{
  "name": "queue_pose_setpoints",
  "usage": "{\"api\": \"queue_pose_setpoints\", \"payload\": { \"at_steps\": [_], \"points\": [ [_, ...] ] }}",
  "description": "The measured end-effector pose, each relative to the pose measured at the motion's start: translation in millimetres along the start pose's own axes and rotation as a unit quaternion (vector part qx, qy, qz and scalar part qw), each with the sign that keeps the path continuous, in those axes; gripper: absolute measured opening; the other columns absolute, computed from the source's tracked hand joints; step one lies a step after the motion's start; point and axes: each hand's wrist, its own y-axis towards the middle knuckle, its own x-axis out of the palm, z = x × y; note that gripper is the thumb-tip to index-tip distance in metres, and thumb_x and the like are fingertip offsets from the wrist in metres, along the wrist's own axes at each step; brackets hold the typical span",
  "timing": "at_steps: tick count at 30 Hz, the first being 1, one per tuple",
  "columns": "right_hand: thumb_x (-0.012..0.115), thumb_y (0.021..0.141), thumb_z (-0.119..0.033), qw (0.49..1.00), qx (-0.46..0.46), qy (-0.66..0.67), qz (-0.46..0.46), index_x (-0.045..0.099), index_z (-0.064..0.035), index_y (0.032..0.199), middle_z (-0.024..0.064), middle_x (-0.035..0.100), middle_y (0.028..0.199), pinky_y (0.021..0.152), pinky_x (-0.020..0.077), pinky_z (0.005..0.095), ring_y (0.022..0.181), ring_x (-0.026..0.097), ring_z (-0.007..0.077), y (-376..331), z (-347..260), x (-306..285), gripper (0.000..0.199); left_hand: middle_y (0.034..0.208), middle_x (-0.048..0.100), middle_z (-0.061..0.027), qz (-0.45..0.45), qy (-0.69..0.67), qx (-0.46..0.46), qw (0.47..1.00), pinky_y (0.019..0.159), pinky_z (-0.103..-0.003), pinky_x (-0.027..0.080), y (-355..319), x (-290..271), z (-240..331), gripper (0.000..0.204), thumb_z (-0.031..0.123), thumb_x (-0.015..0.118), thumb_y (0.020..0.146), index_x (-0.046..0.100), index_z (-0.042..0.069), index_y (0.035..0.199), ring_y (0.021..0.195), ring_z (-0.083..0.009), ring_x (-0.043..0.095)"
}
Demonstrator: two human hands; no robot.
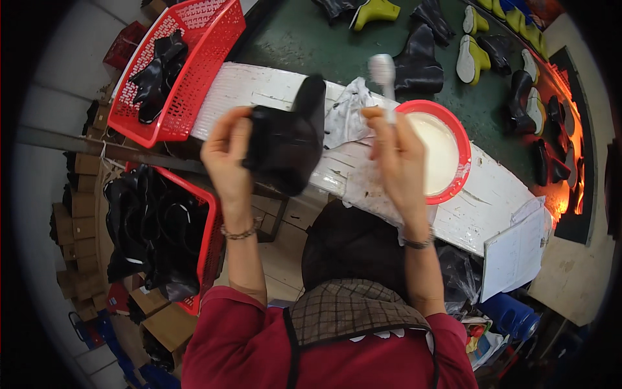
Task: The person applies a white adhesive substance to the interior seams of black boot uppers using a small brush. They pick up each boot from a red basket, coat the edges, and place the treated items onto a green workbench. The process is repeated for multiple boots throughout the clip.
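Observation:
My left hand (228, 146) is closed on the shaft end of a black boot upper (285, 146), which it holds up above the white bench. The boot lies on its side in the air, its toe pointing up. In my right hand (400, 155) is a brush, its pale head (382, 69) upward and slightly smeared by motion. Right beside that hand stands a red-rimmed bowl (464, 146) with creamy white liquid (435, 150) in it. A stained white rag (350, 111) lies between the boot and the brush.
A red basket (223, 39) with black boots stands at the far left; another (214, 240), fuller, is lower down. The green conveyor belt (291, 48) carries black boots and yellow-green soles (476, 59) toward a glowing orange heater (567, 188). Papers (515, 249) hang at the bench's right.

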Motion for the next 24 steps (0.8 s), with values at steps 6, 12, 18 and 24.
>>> {"api": "queue_pose_setpoints", "payload": {
  "at_steps": [6, 12, 18, 24],
  "points": [
    [0.073, 0.094, -0.024, 0.915, -0.088, -0.385, 0.086, 0.077, -0.0106, 0.113, 0.0054, 0.063, 0.081, 0.061, 0.0450, 0.0319, 0.065, 0.058, 0.0178, -8, 7, -120, 0.024, 0.105, 0.073, -0.0073, -0.018, -0.007, 0.010, 1.000, 0.082, -0.022, 0.051, 45, -54, -63, 0.040, -0.002, 0.061, 0.099, 0.059, -0.001, 0.139, 0.093, -0.0099, 0.067],
    [0.075, 0.090, -0.025, 0.886, -0.025, -0.457, 0.078, 0.080, -0.0137, 0.105, 0.0020, 0.065, 0.083, 0.061, 0.0471, 0.0326, 0.067, 0.063, 0.0195, -41, 25, -173, 0.019, 0.123, 0.070, -0.0269, 0.008, 0.339, 0.081, 0.937, 0.095, -0.037, 0.052, 53, -58, -71, 0.044, 0.004, 0.057, 0.099, 0.056, -0.002, 0.143, 0.108, -0.0312, 0.071],
    [0.075, 0.087, -0.021, 0.869, -0.039, -0.491, 0.055, 0.080, -0.0151, 0.099, 0.0022, 0.068, 0.085, 0.065, 0.0504, 0.0347, 0.073, 0.068, 0.0213, -43, 28, -165, 0.014, 0.128, 0.060, -0.0364, -0.115, 0.499, 0.048, 0.858, 0.101, -0.050, 0.048, 61, 28, -85, 0.121, 0.064, 0.082, 0.075, 0.026, -0.007, 0.156, 0.122, -0.0483, 0.059],
    [0.076, 0.088, -0.024, 0.864, -0.083, -0.491, 0.068, 0.080, -0.0132, 0.100, 0.0035, 0.067, 0.085, 0.064, 0.0501, 0.0360, 0.071, 0.066, 0.0233, -44, 24, -167, 0.016, 0.123, 0.065, -0.0318, -0.077, 0.561, 0.023, 0.824, 0.098, -0.047, 0.050, 80, 50, -76, 0.097, 0.032, 0.077, 0.073, 0.035, -0.004, 0.153, 0.112, -0.0432, 0.066]
  ]
}}
